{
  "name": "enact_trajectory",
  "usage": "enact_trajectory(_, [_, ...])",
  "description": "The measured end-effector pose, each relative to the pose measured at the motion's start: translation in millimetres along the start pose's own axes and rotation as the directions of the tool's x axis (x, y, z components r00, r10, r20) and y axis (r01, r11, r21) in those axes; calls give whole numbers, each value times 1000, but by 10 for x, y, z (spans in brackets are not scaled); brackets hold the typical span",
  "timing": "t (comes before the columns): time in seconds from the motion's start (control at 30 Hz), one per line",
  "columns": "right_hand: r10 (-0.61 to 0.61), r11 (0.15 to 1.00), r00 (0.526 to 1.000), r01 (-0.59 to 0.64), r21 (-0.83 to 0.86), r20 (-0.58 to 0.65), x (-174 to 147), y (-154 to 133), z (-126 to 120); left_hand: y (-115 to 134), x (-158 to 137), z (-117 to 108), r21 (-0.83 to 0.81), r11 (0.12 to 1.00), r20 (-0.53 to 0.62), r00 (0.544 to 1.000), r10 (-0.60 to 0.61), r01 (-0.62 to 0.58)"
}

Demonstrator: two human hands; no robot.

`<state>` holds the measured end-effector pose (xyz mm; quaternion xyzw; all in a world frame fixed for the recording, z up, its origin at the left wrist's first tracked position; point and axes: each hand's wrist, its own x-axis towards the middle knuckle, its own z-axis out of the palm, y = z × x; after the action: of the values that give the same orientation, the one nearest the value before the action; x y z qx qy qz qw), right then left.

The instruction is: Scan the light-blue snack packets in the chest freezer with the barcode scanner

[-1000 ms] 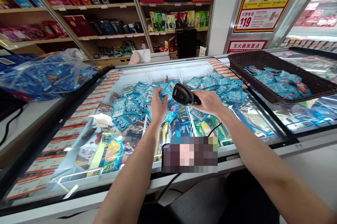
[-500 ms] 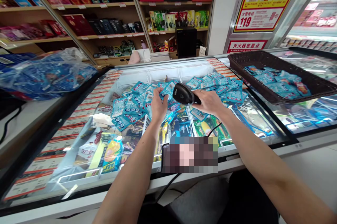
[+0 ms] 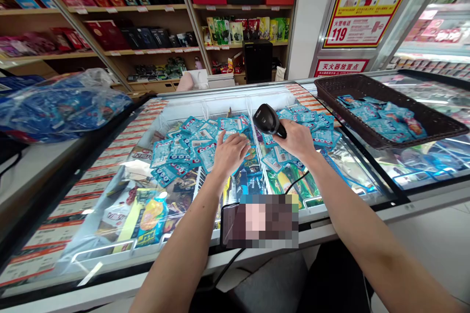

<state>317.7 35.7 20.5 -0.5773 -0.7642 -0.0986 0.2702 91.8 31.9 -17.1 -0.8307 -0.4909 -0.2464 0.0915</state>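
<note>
My right hand (image 3: 296, 137) is wrapped round the handle of a black barcode scanner (image 3: 267, 119), its head tilted up and to the left. A cable runs down from below that hand. My left hand (image 3: 232, 152) is palm down over the blue snack packets (image 3: 200, 136), fingers stretched forward and slightly bent; what lies under the palm is hidden. These packets are spread in a loose layer on the freezer's glass top (image 3: 128, 156), with more packets (image 3: 323, 124) to the right of the scanner.
A brown basket (image 3: 370, 85) holding similar packets stands at the right. A clear plastic bag (image 3: 66, 107) full of blue packets lies at the left. At the freezer's front edge stands a phone-like device (image 3: 229, 225), its screen blurred out. Stocked shelves (image 3: 147, 7) are behind.
My left hand has let go of the packet it pinched and turned palm down, nearer to me. The scanner in my right hand has moved slightly right and up, away from the left hand.
</note>
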Motion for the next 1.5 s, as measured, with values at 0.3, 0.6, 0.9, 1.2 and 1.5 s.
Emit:
enact_trajectory(0.3, [190, 981, 981, -191, -25, -36, 40, 163, 34, -216, -86, -73, 108, 961, -181, 956, -232, 254])
enact_trajectory(0.6, [240, 971, 971, -240, -14, -3, 45, 204, 38, 54, 138, 0, -12, 976, -54, 974, -219, 219])
enact_trajectory(0.9, [212, 977, 977, -213, 35, 14, 49, 189, 32, 297, 571, 284, -23, 902, 104, 898, -427, 431])
enact_trajectory(1.2, [187, 982, 982, -187, 15, 22, 38, 174, 33, 121, 559, 320, 12, 898, 173, 884, -435, 440])
enact_trajectory(1.5, [44, 999, 996, -45, 13, 75, 1, 93, 57, -360, 200, 286, -510, 728, -76, 819, -568, 458])
